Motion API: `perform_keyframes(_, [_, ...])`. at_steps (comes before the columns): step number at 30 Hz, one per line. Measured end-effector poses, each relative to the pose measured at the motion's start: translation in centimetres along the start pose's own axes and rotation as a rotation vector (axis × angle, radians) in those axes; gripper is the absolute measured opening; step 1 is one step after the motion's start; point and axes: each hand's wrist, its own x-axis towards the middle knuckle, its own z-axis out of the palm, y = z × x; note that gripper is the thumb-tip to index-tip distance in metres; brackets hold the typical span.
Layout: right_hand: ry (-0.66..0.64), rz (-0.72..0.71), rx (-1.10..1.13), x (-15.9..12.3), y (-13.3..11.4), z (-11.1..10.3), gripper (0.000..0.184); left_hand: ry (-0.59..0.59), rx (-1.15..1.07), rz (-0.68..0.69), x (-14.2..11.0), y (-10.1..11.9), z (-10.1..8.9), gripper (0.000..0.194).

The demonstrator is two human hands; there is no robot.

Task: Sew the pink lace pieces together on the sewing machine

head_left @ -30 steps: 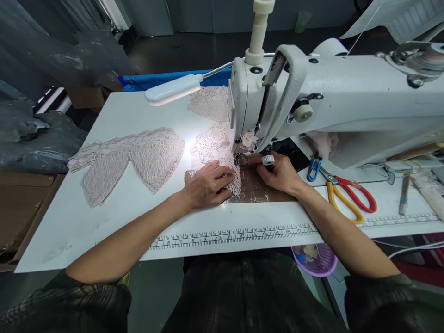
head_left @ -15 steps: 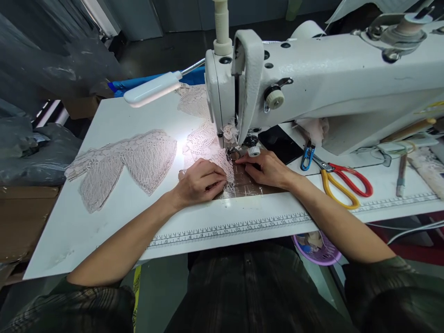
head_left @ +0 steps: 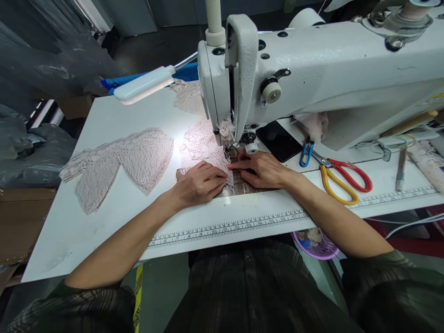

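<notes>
Pale pink lace fabric [head_left: 197, 143] lies under the presser foot [head_left: 230, 151] of a white sewing machine [head_left: 312, 69]. My left hand [head_left: 204, 182] rests on the lace's near part, its bent fingers closed at the right edge. From the right, my right hand [head_left: 260, 170] reaches in. Its index finger is stretched out and touches the lace edge just below the presser foot, with the thumb apart from it. Beneath both hands is a shiny brown plate [head_left: 243, 185]. A fabric flower [head_left: 226, 130] sits on the machine head near the needle, which is hard to make out.
Stacked lace pieces [head_left: 145, 157] lie on the left of the white table [head_left: 114, 231]. A lamp [head_left: 145, 85] shines from above. To the right are a black phone [head_left: 278, 141], blue thread snips [head_left: 306, 151] and scissors [head_left: 342, 178]. A purple basket [head_left: 321, 249] hangs below.
My right index fingertip has moved slightly left and down, onto the lace edge. My left hand stays nearly in place on the lace. The whole view has shifted a little.
</notes>
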Motion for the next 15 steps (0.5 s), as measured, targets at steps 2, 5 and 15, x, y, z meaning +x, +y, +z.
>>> perform_keyframes(2, [0.004, 0.000, -0.004, 0.01, 0.02, 0.04, 0.040, -0.009, 0.025, 0.011, 0.09, 0.07, -0.14, 0.012])
perform_keyframes(5, [0.018, 0.003, -0.005, 0.02, 0.04, 0.06, 0.040, -0.001, 0.085, 0.035, 0.27, 0.14, -0.36, 0.012])
perform_keyframes(15, [0.017, -0.101, 0.020, 0.01, 0.06, -0.26, 0.036, -0.018, 0.113, 0.105, 0.39, 0.26, -0.49, 0.008])
